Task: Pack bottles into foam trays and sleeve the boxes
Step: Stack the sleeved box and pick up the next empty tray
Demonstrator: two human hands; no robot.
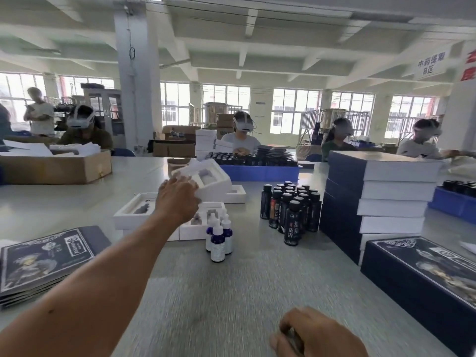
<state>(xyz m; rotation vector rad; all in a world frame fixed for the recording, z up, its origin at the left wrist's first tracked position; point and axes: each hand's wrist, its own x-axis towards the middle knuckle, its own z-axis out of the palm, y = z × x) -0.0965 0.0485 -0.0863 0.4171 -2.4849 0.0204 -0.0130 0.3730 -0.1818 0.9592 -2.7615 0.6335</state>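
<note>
My left hand (177, 199) reaches far across the grey table and grips a white foam tray (211, 180), which is tilted up off the other trays. More white foam trays (134, 215) lie flat beneath and beside it. A small cluster of blue dropper bottles (219, 235) with white caps stands just in front of the trays. To the right stands a group of several dark bottles (291, 212). My right hand (316, 333) hovers low near the front edge with its fingers curled; whether it holds anything is hidden.
A stack of flat printed dark sleeves (43, 261) lies at the left. White boxes in navy sleeves (381, 199) are stacked at the right, with a dark printed box (422, 276) in front. A blue crate (260, 172) of bottles, a cardboard carton (56, 168) and seated people are beyond.
</note>
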